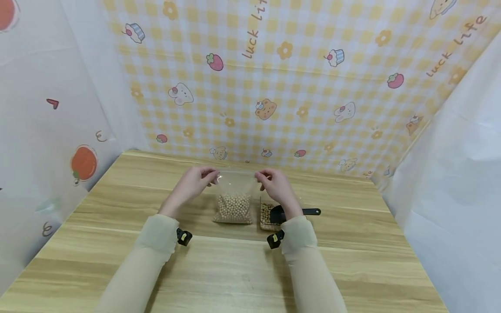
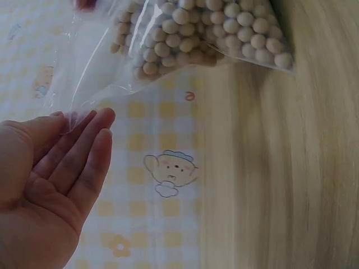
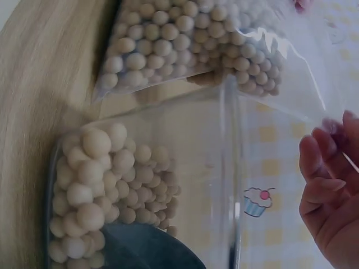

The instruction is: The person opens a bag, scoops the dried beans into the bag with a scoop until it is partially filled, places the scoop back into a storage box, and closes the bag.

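Note:
A clear plastic bag [image 1: 235,204], its lower half filled with round beige beads [image 2: 179,33], stands upright on the table. My left hand [image 1: 197,179] pinches the bag's upper left corner between thumb and fingers, as the left wrist view also shows. At the upper right corner, my right hand [image 1: 274,184] pinches the plastic the same way; its fingertips [image 3: 331,131] meet the film in the right wrist view. Just right of the bag, partly under my right forearm, sits a clear rectangular container [image 3: 230,168] with more beads [image 3: 90,196] in it.
A black scoop [image 1: 278,214] lies in the container, its handle [image 1: 312,211] sticking out to the right over the rim. Behind the wooden table [image 1: 231,274] hangs a yellow checked cloth [image 1: 238,87]. White sheeting [image 1: 450,174] closes off the right side.

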`<action>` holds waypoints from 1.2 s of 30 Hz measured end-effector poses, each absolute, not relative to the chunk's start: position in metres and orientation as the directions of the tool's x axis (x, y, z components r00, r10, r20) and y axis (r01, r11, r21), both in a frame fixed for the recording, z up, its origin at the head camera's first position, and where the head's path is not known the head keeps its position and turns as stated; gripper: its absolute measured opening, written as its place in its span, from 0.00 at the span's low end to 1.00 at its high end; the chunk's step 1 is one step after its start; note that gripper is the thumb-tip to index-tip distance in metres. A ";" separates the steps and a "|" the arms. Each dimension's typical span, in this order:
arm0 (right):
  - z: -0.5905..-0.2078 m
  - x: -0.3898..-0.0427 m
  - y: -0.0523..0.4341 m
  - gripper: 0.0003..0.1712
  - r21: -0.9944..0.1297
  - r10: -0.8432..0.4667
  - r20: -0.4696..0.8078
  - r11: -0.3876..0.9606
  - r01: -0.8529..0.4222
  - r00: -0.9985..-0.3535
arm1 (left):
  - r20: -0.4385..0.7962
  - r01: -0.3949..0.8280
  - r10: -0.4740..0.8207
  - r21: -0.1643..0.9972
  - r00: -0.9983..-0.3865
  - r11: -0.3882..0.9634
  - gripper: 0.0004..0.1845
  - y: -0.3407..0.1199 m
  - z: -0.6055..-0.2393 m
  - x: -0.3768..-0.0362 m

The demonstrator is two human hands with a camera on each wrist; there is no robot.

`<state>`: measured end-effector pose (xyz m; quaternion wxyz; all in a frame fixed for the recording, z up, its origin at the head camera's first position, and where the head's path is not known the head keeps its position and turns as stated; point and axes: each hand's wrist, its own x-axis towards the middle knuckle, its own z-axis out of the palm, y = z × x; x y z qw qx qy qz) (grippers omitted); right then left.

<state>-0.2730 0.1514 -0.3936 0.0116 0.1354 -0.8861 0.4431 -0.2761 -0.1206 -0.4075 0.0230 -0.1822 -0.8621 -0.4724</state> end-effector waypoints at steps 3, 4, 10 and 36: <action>-0.394 -0.279 0.149 0.15 -0.768 -0.224 0.107 0.600 -0.224 -0.969 | 0.183 0.315 0.288 0.789 -0.940 0.528 0.15 -0.120 -0.410 -0.284; -0.394 -0.281 0.149 0.16 -0.765 -0.225 0.096 0.606 -0.217 -0.970 | 0.171 0.307 0.288 0.782 -0.942 0.542 0.16 -0.120 -0.410 -0.285; -0.393 -0.281 0.153 0.23 -0.774 -0.221 0.037 0.610 -0.168 -0.975 | 0.106 0.289 0.322 0.746 -0.941 0.599 0.21 -0.122 -0.411 -0.288; -0.364 -0.217 0.251 0.31 -0.523 -0.311 0.243 0.755 -0.394 -0.919 | 0.206 0.391 0.335 0.392 -0.919 0.833 0.32 -0.176 -0.421 -0.244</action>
